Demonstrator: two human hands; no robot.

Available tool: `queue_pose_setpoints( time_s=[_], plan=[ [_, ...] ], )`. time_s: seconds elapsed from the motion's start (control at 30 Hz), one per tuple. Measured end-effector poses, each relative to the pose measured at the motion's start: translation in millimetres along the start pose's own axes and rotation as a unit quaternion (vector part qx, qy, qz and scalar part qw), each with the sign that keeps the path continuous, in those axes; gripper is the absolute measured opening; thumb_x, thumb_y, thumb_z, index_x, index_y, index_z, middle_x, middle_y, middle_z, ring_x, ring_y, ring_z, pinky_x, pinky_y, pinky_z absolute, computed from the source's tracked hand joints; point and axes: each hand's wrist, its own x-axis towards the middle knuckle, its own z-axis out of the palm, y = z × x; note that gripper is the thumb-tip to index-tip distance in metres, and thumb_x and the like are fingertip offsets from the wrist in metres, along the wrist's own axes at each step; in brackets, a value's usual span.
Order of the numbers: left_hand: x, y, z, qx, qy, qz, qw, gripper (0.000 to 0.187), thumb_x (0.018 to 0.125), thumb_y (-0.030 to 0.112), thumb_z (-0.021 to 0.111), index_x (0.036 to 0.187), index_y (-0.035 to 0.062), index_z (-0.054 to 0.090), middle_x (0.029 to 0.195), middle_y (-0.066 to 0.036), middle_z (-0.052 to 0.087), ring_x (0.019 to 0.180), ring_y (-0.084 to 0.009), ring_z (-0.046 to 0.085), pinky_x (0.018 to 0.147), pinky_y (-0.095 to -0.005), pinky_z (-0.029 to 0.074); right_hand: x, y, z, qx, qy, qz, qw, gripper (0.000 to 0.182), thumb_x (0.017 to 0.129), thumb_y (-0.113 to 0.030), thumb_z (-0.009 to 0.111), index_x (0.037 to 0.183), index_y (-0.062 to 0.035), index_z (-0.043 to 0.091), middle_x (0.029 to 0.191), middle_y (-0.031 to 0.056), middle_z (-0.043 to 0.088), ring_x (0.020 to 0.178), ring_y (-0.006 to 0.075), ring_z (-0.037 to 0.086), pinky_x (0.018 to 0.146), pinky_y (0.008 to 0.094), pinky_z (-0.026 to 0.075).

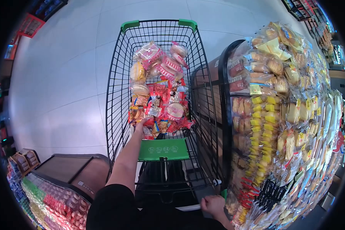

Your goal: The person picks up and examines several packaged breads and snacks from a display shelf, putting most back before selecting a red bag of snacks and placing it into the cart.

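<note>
A black wire shopping cart (108,90) with green corner caps stands in front of me, holding several packaged foods. My left hand (139,126) reaches over its left side to the near edge of the pile. Its fingers close on a small snack packet (137,114), partly hidden by the pile. Around it lie red snack bags (159,92) and a round pack (175,111). Farther in are pink-and-white bread packs (170,69) and a yellow-wrapped bun (137,71). My right hand (214,205) is curled around the cart handle (189,207) at the lower right.
A tall display of bagged breads (280,73) stands close along the cart's right side. At the lower left is a brown-sided bin (71,168) with packaged goods (57,199). Pale tiled floor (61,88) extends to the left. A green child-seat panel (163,149) crosses the cart's near end.
</note>
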Motion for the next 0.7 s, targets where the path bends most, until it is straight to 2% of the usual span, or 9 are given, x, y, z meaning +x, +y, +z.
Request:
queue_pose_setpoints(
  time_s=[0.07,0.17,0.2,0.37,0.47,0.5,0.57,0.6,0.7],
  plan=[
    [-25.7,0.5,27.6,0.009,-0.037,0.069,0.997,0.038,0.085,0.018,0.071,0.119,0.0090,0.056,0.104,-0.011,0.068,0.093,-0.0269,0.068,0.082,-0.0447,0.057,0.4,-1.8,-2.8,0.003,-0.001,-0.002,1.000,0.029,0.076,-0.030,0.063,0.054,-0.0123,0.059,0.053,0.0067,0.058,0.050,0.0282,0.061,0.051,0.0410,0.048],
    [-21.6,-14.7,44.9,0.076,0.015,0.169,0.983,0.045,0.082,0.019,0.077,0.119,0.0061,0.054,0.101,-0.010,0.067,0.086,-0.0235,0.068,0.077,-0.0393,0.057,-0.9,-0.9,0.1,0.011,0.001,-0.007,1.000,0.029,0.076,-0.030,0.063,0.053,-0.0125,0.058,0.053,0.0068,0.058,0.050,0.0285,0.061,0.051,0.0410,0.048],
    [-15.2,-13.9,43.9,0.165,0.009,0.155,0.974,0.053,0.082,0.019,0.077,0.126,0.0060,0.051,0.105,-0.008,0.064,0.091,-0.0208,0.065,0.082,-0.0365,0.054,-1.6,-0.1,1.9,0.013,0.005,-0.007,1.000,0.029,0.076,-0.030,0.062,0.053,-0.0126,0.058,0.053,0.0069,0.058,0.050,0.0286,0.060,0.050,0.0410,0.048],
    [-26.4,-29.6,81.3,0.190,0.011,0.261,0.947,0.065,0.078,0.020,0.077,0.134,0.0036,0.049,0.117,-0.013,0.061,0.106,-0.0251,0.060,0.095,-0.0381,0.048,-5.1,3.5,3.6,0.015,0.000,-0.013,1.000,0.027,0.075,-0.028,0.063,0.053,-0.0131,0.058,0.053,0.0068,0.057,0.051,0.0285,0.061,0.051,0.0413,0.048],
    [-38.3,-43.3,103.8,0.419,-0.100,0.363,0.826,0.062,0.079,0.021,0.071,0.136,0.0061,0.051,0.138,-0.016,0.049,0.125,-0.0270,0.049,0.107,-0.0361,0.038,-6.6,4.4,2.4,0.017,-0.003,-0.013,1.000,0.026,0.074,-0.027,0.064,0.053,-0.0132,0.057,0.053,0.0065,0.057,0.051,0.0285,0.061,0.051,0.0411,0.048],
    [-24.2,-58.8,106.3,0.457,-0.063,0.432,0.775,0.058,0.083,0.021,0.064,0.139,0.0086,0.050,0.135,-0.015,0.053,0.123,-0.0289,0.053,0.107,-0.0374,0.040,-6.9,4.0,2.0,0.022,0.003,-0.014,1.000,0.026,0.074,-0.027,0.064,0.053,-0.0132,0.057,0.053,0.0062,0.057,0.051,0.0285,0.061,0.050,0.0409,0.048],
    [-4.6,-65.0,109.9,0.368,-0.100,0.356,0.853,0.046,0.082,0.012,0.059,0.127,0.0060,0.059,0.130,-0.016,0.057,0.119,-0.0256,0.054,0.101,-0.0342,0.042,-6.4,3.3,-0.5,0.025,0.004,-0.014,1.000,0.026,0.074,-0.027,0.064,0.053,-0.0131,0.056,0.053,0.0059,0.057,0.051,0.0285,0.060,0.050,0.0406,0.047],
    [-4.3,-63.3,107.5,0.367,-0.103,0.356,0.853,0.046,0.082,0.012,0.059,0.127,0.0060,0.059,0.130,-0.016,0.057,0.119,-0.0256,0.054,0.101,-0.0342,0.042,-5.6,3.9,-1.9,0.027,0.008,-0.015,0.999,0.027,0.074,-0.027,0.064,0.053,-0.0130,0.056,0.053,0.0055,0.057,0.051,0.0284,0.060,0.050,0.0402,0.047],
    [-12.4,-35.0,86.3,0.472,0.149,0.395,0.774,0.019,0.082,0.012,0.052,0.080,0.0066,0.070,0.093,-0.016,0.068,0.094,-0.0329,0.064,0.090,-0.0421,0.049,-6.0,5.6,-1.6,0.027,0.020,-0.012,0.999,0.027,0.074,-0.027,0.064,0.053,-0.0130,0.056,0.053,0.0053,0.057,0.050,0.0281,0.060,0.050,0.0397,0.047]
  ],
)
